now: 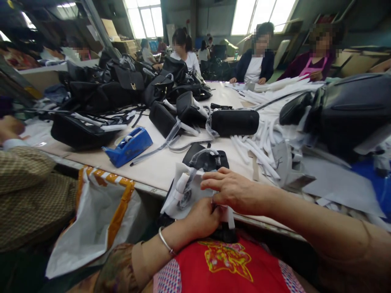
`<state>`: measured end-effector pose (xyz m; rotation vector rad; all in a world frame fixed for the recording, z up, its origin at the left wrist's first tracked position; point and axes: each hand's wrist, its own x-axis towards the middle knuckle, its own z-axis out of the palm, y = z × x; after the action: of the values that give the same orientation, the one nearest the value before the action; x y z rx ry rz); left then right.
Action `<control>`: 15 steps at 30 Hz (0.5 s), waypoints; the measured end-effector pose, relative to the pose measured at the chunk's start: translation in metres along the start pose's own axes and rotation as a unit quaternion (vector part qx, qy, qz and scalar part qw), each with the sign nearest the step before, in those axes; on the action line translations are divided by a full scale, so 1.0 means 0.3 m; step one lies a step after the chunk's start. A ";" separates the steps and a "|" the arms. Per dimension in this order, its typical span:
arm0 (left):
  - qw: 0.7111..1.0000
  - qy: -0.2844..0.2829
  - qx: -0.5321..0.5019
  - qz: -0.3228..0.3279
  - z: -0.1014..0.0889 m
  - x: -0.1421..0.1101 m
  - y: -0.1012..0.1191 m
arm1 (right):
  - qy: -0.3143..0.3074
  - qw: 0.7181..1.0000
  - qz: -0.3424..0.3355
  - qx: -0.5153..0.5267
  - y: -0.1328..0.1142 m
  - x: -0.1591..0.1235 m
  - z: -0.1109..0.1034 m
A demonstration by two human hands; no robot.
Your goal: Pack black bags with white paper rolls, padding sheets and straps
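A small black handbag [205, 156] lies open at the table's near edge, in front of my body. White paper wrapping [175, 207] and clear plastic around its fittings cover its near side. My left hand [203, 217] is closed at the bag's near right part; its fingertips are partly hidden. Above it, my right hand [235, 191] reaches across the bag with fingers stretched out, its lower fingers close to my left thumb. A white strip [230, 217] hangs just below my hands.
A blue tape dispenser [130, 146] and several wrapped black bags [235, 122] are on the table. White paper rolls [262, 150] lie at the right, near a large black bag [354, 114]. A white sack [91, 215] hangs at the left edge. Co-workers sit opposite and at left.
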<state>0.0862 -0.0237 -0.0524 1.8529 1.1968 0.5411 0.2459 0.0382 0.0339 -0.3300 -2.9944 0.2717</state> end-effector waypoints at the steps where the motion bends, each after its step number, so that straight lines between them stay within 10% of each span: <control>1: 1.000 0.003 0.007 0.005 0.000 -0.002 -0.003 | -0.008 1.000 0.003 0.010 0.011 0.010 0.013; 15: 0.998 -0.002 -0.041 -0.037 0.018 0.008 -0.018 | 0.039 0.974 0.101 0.198 0.072 -0.011 0.110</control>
<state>0.0884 -0.0230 -0.0601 1.7330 1.2182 0.5362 0.2492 0.0526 -0.0028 -0.5820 -2.7416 0.8371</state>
